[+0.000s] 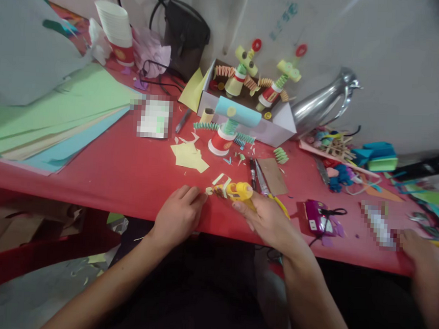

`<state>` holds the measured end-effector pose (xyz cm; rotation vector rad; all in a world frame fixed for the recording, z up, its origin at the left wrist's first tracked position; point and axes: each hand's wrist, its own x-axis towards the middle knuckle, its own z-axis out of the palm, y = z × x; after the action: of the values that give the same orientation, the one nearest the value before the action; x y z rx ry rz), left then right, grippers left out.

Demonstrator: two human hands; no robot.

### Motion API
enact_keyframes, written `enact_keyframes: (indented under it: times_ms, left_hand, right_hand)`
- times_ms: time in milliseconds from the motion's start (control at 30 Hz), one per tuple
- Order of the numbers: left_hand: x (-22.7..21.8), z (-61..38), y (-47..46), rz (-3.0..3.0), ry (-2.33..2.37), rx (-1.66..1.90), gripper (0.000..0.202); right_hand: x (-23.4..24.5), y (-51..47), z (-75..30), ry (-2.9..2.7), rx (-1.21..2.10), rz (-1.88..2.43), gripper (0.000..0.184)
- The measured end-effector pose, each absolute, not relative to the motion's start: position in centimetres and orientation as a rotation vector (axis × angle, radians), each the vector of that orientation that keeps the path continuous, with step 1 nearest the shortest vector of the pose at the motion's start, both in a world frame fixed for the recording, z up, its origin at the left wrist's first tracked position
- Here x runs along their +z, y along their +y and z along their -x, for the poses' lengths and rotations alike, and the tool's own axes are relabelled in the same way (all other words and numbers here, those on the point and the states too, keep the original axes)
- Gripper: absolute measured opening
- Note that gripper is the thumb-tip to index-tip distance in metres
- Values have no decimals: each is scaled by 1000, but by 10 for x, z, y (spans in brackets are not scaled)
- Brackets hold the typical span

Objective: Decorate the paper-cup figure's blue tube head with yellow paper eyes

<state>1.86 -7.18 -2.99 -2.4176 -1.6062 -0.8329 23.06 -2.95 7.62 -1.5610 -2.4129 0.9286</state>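
Note:
In my right hand (266,218) is a yellow hot glue gun (238,190), gripped by its handle with the nozzle pointing left. My left hand (182,211) rests at the table's front edge, fingers closed around a small pale yellow paper piece (209,190) that meets the nozzle tip. Just beyond the gun lie pale paper strips (224,178). Farther back stands a paper-cup figure (221,140) with a blue paper-roll head (238,111) and folded green arms. Scissors (262,176) and a black pen (252,172) lie beyond my right hand.
A white box (280,126) holds two similar figures. Coloured paper sheets (60,112) lie left, near stacked cups (116,26) and a black bag (185,35). To the right are a metal jug (324,101), a purple device (317,219) and another person's hand (417,246).

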Motion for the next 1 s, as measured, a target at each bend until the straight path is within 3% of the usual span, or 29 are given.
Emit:
enact_keyframes:
  times_ms: [1000]
  left_hand:
    - [-31,-18,-73,2429,-1619,-782,20]
  right_hand:
    - [79,-20,-230,-2465,945,1532,42]
